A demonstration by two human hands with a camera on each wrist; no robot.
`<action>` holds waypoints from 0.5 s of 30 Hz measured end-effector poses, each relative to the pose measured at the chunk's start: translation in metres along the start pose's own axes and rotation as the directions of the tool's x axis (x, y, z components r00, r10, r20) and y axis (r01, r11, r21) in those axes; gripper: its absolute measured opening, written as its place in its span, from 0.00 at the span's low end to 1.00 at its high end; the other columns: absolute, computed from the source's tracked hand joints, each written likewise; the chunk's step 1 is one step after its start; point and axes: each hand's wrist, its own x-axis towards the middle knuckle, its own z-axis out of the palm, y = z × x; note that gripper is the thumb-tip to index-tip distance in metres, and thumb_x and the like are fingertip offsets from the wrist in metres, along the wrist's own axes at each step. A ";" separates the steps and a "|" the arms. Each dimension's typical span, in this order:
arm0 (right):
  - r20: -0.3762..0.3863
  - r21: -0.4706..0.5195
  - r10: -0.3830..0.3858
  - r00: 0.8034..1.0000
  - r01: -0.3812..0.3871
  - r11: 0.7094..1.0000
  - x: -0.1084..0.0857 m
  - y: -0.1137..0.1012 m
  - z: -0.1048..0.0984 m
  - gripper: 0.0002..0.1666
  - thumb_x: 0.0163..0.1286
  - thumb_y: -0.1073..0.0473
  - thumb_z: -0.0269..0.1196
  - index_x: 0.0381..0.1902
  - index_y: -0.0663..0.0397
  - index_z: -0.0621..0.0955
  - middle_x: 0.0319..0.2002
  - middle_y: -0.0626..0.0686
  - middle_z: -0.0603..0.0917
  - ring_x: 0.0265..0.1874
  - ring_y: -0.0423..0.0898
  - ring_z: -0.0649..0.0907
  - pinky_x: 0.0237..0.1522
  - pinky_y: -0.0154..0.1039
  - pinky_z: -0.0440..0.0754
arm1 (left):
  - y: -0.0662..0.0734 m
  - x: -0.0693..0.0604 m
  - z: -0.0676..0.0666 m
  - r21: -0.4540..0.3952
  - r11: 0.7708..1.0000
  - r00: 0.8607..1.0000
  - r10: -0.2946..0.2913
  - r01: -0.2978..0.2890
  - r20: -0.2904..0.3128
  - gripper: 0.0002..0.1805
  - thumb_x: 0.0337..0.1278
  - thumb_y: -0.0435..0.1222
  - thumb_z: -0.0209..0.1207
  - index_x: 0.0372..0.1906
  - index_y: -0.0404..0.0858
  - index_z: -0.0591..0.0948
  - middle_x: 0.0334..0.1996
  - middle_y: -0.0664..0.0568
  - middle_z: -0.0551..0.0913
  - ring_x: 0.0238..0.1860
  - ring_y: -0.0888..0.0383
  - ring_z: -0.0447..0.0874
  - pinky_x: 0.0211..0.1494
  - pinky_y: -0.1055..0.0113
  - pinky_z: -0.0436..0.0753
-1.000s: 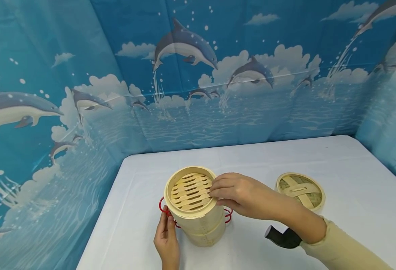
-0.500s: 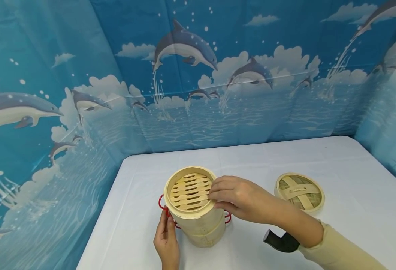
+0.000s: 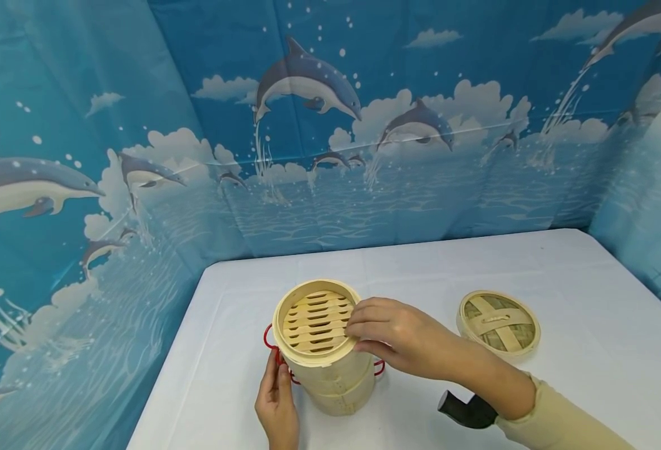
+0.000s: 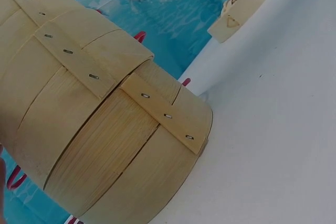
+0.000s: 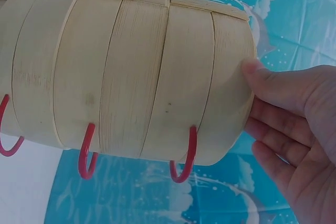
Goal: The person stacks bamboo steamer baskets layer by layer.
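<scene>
A stack of round bamboo steamer baskets (image 3: pixel 336 381) with red side loops stands upright on the white table; the slatted floor (image 3: pixel 316 322) of its top basket shows. My left hand (image 3: pixel 277 403) is at the stack's left side, fingers by a red loop (image 3: pixel 269 336). My right hand (image 3: pixel 394 331) grips the top basket's right rim, fingers over the edge and thumb on the outer wall, as the right wrist view shows with the hand (image 5: pixel 294 124) on the end of the stack (image 5: pixel 131 77). In the left wrist view the stacked walls (image 4: pixel 115 145) fill the left side.
A bamboo lid (image 3: pixel 499 322) with crossed bands sits on the right of the table (image 3: pixel 420 269). Under my right forearm lies a black curved object (image 3: pixel 468 411), partly hidden. A dolphin-print curtain (image 3: pixel 307 212) hangs behind and beside the table.
The head view has shifted slightly. My right hand has moved a little down and to the left along the rim; the left hand is nearly still.
</scene>
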 end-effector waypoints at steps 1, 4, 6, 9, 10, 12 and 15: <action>-0.001 0.000 0.002 1.000 -0.002 1.000 0.000 0.000 0.000 0.14 0.54 0.66 0.68 0.41 0.57 0.82 0.41 0.48 0.82 0.46 0.45 0.78 0.54 0.36 0.74 | 0.000 0.000 0.000 -0.002 1.000 1.000 0.000 0.000 0.000 0.19 0.64 0.24 0.47 0.59 0.21 0.66 0.56 0.42 0.73 0.56 0.63 0.72 0.53 0.74 0.73; -0.002 -0.003 0.004 1.000 -0.004 1.000 0.000 0.000 0.000 0.14 0.54 0.66 0.68 0.41 0.57 0.82 0.41 0.48 0.82 0.46 0.45 0.78 0.54 0.36 0.74 | 0.000 0.000 -0.001 -0.006 1.000 1.000 0.007 -0.007 0.006 0.19 0.64 0.23 0.47 0.59 0.21 0.66 0.56 0.44 0.73 0.56 0.63 0.71 0.53 0.74 0.73; -0.001 0.000 0.008 1.000 -0.008 1.000 0.000 0.000 0.001 0.14 0.54 0.66 0.68 0.41 0.57 0.82 0.41 0.48 0.82 0.46 0.44 0.78 0.54 0.36 0.73 | 0.000 0.000 -0.001 -0.006 1.000 1.000 0.016 -0.016 0.010 0.19 0.64 0.23 0.47 0.59 0.21 0.66 0.56 0.44 0.73 0.56 0.62 0.72 0.53 0.74 0.74; -0.003 0.008 0.013 1.000 -0.013 1.000 0.000 0.000 0.001 0.14 0.54 0.66 0.68 0.41 0.57 0.82 0.41 0.48 0.82 0.46 0.44 0.78 0.55 0.36 0.73 | 0.000 0.000 -0.001 -0.007 1.000 1.000 0.018 -0.018 0.013 0.19 0.64 0.22 0.46 0.59 0.21 0.66 0.56 0.44 0.73 0.56 0.62 0.72 0.53 0.74 0.74; -0.005 0.011 0.015 1.000 -0.015 1.000 0.000 -0.001 0.001 0.14 0.54 0.67 0.68 0.41 0.57 0.82 0.41 0.48 0.82 0.46 0.44 0.78 0.55 0.35 0.73 | 0.000 0.000 -0.001 -0.007 1.000 1.000 0.017 -0.017 0.012 0.19 0.64 0.22 0.46 0.59 0.21 0.66 0.56 0.44 0.73 0.56 0.62 0.72 0.53 0.74 0.74; -0.010 0.011 0.016 1.000 -0.015 1.000 0.000 -0.001 0.002 0.13 0.55 0.66 0.68 0.40 0.57 0.82 0.41 0.49 0.82 0.46 0.45 0.78 0.54 0.35 0.74 | 0.000 0.000 -0.001 -0.009 1.000 1.000 0.012 -0.011 0.012 0.19 0.64 0.23 0.46 0.59 0.21 0.66 0.56 0.45 0.74 0.56 0.62 0.72 0.53 0.74 0.74; -0.017 -0.001 0.011 1.000 -0.011 1.000 0.000 -0.002 0.002 0.13 0.55 0.66 0.67 0.40 0.57 0.82 0.41 0.48 0.82 0.46 0.45 0.78 0.53 0.36 0.74 | -0.001 0.001 -0.001 -0.024 1.000 1.000 0.011 -0.010 0.016 0.20 0.64 0.22 0.46 0.60 0.22 0.66 0.57 0.45 0.73 0.56 0.62 0.72 0.53 0.73 0.74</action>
